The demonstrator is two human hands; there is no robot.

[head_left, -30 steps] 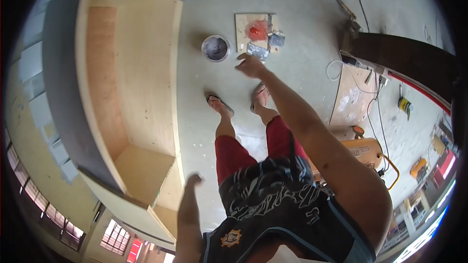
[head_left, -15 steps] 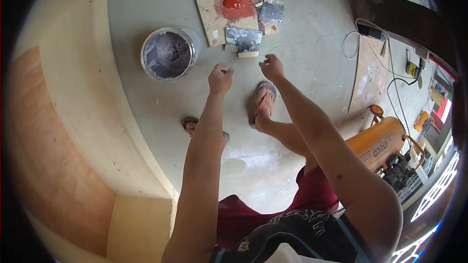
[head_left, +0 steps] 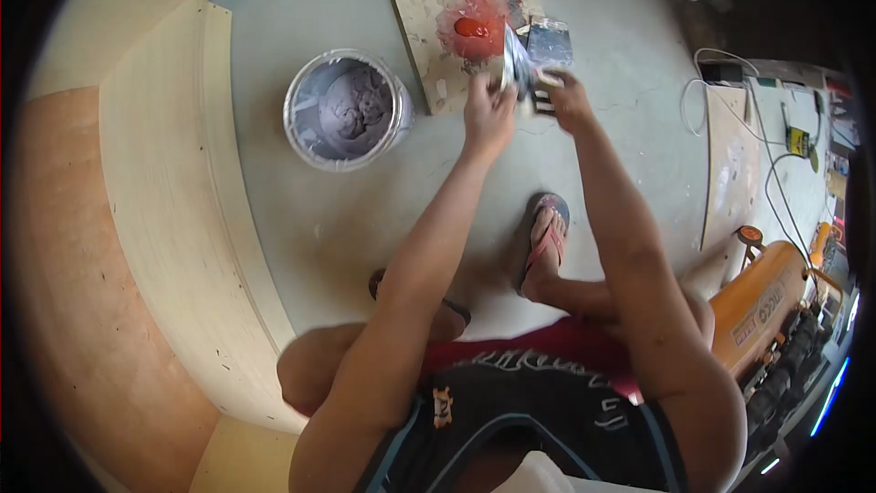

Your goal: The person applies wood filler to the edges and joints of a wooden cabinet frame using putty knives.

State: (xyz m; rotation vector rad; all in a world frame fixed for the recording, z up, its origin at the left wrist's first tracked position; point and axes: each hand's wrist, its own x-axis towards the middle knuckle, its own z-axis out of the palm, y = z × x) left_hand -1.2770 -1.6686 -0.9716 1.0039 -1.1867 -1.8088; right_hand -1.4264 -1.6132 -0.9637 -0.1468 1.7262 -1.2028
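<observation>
A wide putty knife (head_left: 515, 57), its blade smeared with grey and white, stands tilted nearly edge-on over the mixing board (head_left: 422, 32). My left hand (head_left: 490, 117) is closed around its lower end. Right beside it, my right hand (head_left: 569, 102) has its fingers curled around a dark piece with pale streaks; I cannot tell what that piece is. A second putty knife (head_left: 550, 40) lies on the board's right side. Red paste (head_left: 472, 28) sits in a glossy blob on a red-stained patch. Left of the board stands a bucket (head_left: 399, 119) of grey-lilac putty (head_left: 356, 110).
Pale plywood panels (head_left: 160, 128) rise along the left. An orange air compressor (head_left: 753, 310) stands at the right, near a cable (head_left: 695, 96) and a flat board (head_left: 727, 164). My sandalled foot (head_left: 546, 237) is on the grey floor (head_left: 319, 237).
Both hands have reached forward to the board. The nearer putty knife, which lay flat on the board's front edge, is now lifted and tilted in my left hand. The camera view has shifted.
</observation>
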